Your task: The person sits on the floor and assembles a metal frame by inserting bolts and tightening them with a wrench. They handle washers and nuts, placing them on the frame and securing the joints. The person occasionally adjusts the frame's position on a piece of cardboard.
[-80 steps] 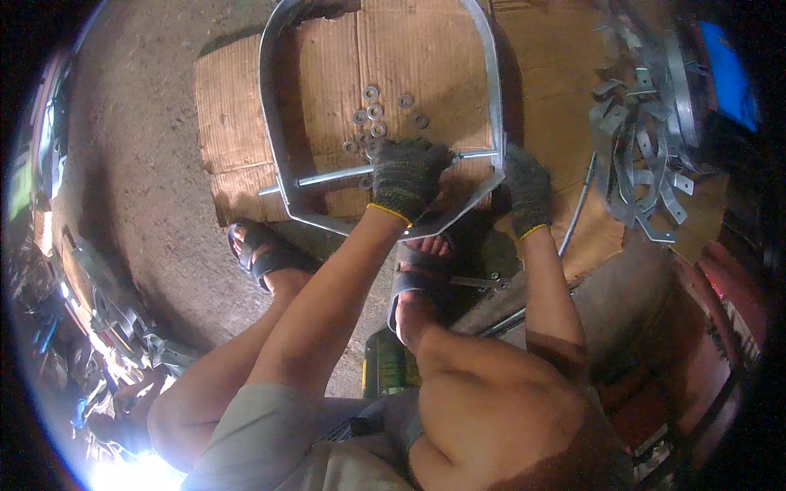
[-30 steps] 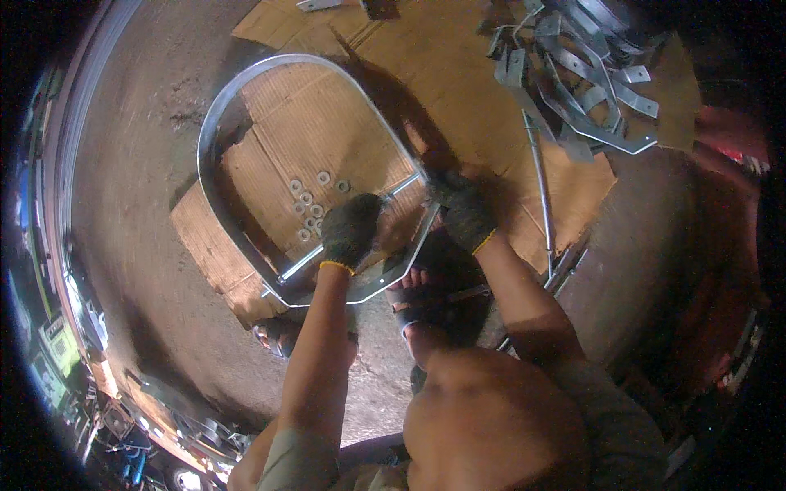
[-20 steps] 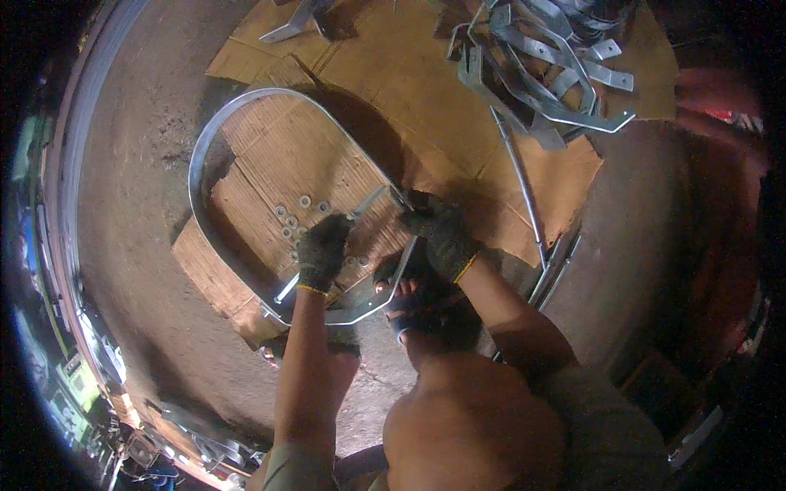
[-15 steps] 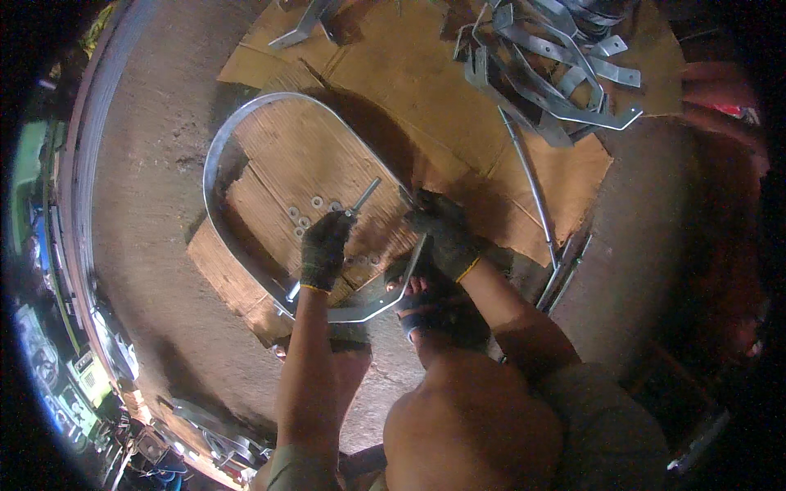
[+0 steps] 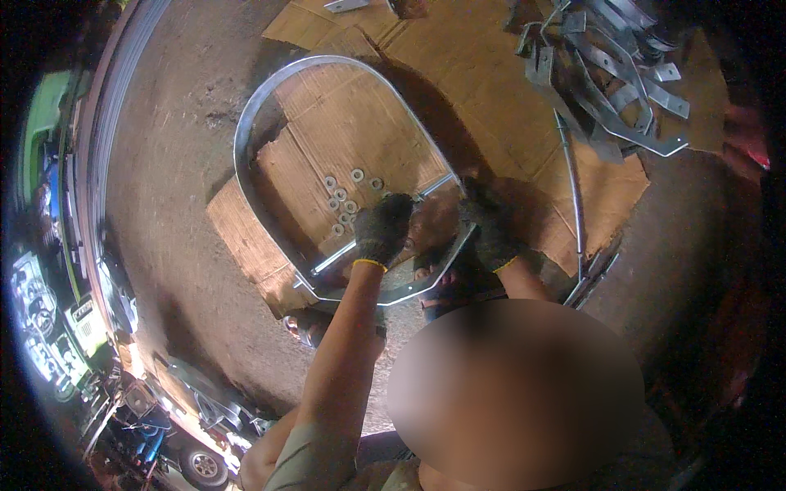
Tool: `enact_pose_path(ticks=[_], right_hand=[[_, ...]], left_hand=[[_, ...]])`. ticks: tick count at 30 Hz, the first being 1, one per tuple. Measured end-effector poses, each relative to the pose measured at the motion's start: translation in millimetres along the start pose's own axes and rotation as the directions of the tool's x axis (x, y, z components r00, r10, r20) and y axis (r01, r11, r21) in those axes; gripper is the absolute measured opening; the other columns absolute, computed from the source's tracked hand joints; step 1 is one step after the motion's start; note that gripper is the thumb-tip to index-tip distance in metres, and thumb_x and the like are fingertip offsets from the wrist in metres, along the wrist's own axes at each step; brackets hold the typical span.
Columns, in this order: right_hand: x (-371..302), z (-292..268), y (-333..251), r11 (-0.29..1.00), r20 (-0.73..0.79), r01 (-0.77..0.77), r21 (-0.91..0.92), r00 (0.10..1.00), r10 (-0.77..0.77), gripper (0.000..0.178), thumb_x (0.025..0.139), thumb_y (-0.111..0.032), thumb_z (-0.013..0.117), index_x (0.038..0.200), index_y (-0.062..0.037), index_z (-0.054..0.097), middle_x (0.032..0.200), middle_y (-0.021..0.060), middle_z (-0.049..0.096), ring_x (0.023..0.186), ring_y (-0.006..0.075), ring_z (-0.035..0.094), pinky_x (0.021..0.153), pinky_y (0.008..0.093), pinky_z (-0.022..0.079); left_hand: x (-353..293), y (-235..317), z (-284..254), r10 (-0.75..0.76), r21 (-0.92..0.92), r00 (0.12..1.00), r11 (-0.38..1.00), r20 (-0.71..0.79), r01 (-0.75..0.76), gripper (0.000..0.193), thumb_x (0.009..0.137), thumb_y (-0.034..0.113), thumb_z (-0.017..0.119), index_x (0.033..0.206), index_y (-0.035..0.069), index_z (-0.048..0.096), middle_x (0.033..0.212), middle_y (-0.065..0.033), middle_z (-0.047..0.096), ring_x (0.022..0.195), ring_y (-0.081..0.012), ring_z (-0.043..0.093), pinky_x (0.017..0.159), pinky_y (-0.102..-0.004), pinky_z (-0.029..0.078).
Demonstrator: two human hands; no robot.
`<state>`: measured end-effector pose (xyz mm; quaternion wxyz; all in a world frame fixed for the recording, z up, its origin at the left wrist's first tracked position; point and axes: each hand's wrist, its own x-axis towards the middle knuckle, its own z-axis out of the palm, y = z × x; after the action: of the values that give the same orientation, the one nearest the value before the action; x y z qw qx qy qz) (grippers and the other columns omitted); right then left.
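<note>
A bent flat metal strap (image 5: 243,123) forms a large loop, with an angled bar across its near end. Inside it, my gloved left hand (image 5: 383,231) is closed around a thin metal rod (image 5: 334,258) that spans the loop from side to side. The rod's left end meets the strap at lower left; its right end reaches the strap's right side. There my gloved right hand (image 5: 489,225) grips the strap, its fingertips partly hidden. Several nuts or washers (image 5: 340,194) lie on the cardboard (image 5: 319,106) within the loop, beside my left hand.
Bent metal brackets (image 5: 626,90) are heaped on cardboard at the far right. A long rod (image 5: 571,180) lies below them. My feet in sandals (image 5: 307,327) are at the near edge of the loop. Long metal bars (image 5: 115,114) run along the left.
My left hand has moved right with the rod, whose free right end now reaches the strap's right side by my right hand. The whole view has shifted somewhat.
</note>
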<state>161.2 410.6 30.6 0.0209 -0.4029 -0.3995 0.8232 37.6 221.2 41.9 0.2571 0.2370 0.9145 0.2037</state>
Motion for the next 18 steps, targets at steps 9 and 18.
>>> enact_pose_path(ticks=[9, 18], right_hand=[[0, 3, -11, 1.000, 0.038, 0.017, -0.003, 0.999, -0.017, 0.032, 0.095, -0.016, 0.068, 0.126, -0.0083, 0.067, 0.085, -0.0050, 0.061, 0.072, 0.0075, 0.055, 0.063, 0.0232, 0.047], [3, 5, -17, 1.000, 0.053, -0.014, 0.010, 0.998, 0.014, 0.022, 0.098, -0.017, 0.065, 0.117, -0.0081, 0.069, 0.077, -0.0033, 0.060, 0.065, 0.0092, 0.056, 0.058, 0.0249, 0.047]], left_hand=[[4, 12, 4, -0.045, 0.109, 0.999, 0.993, 0.019, 0.043, 0.024, 0.091, 0.026, 0.056, 0.106, 0.021, 0.074, 0.108, -0.0079, 0.074, 0.094, -0.0356, 0.071, 0.078, -0.0487, 0.055], [6, 12, 0, -0.020, 0.037, 0.998, 0.999, 0.062, 0.018, 0.031, 0.097, 0.033, 0.053, 0.117, 0.018, 0.072, 0.113, -0.0108, 0.074, 0.102, -0.0358, 0.070, 0.083, -0.0501, 0.056]])
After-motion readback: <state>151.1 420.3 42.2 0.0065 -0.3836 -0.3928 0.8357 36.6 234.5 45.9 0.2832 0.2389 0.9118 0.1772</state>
